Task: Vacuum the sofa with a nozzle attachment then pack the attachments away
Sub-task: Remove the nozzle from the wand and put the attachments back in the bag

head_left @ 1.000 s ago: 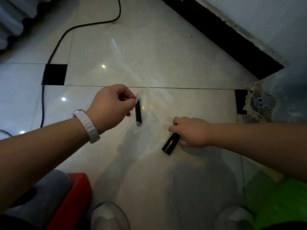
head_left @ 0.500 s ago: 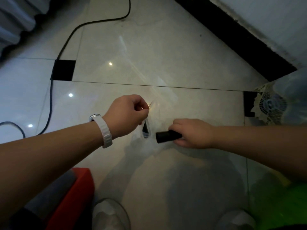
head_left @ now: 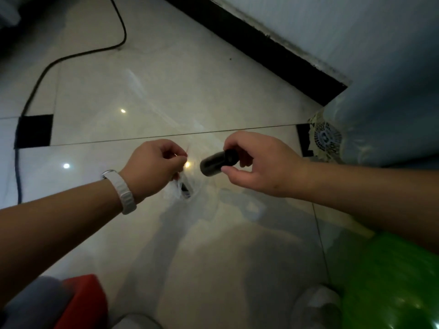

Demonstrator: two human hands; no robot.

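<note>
My left hand [head_left: 155, 166] pinches the top edge of a clear plastic bag [head_left: 177, 189] that hangs down from it above the floor. Inside the bag, low down, sits a small black attachment [head_left: 185, 188]. My right hand [head_left: 257, 163] holds a short black tube-shaped attachment [head_left: 215, 162] between thumb and fingers, its open end pointing left toward the bag's mouth, a short gap away. A white band circles my left wrist.
Glossy pale floor tiles [head_left: 213, 245] lie below. A black cable [head_left: 71, 58] snakes across the upper left. A red and grey object [head_left: 78, 302] is at lower left, a green object [head_left: 389, 281] at lower right, and a pale draped cover with lace trim [head_left: 356, 129] at right.
My right hand lifted the black tube off the floor and raised it level with the bag's mouth. My left hand kept pinching the bag, which now hangs with the other black piece inside.
</note>
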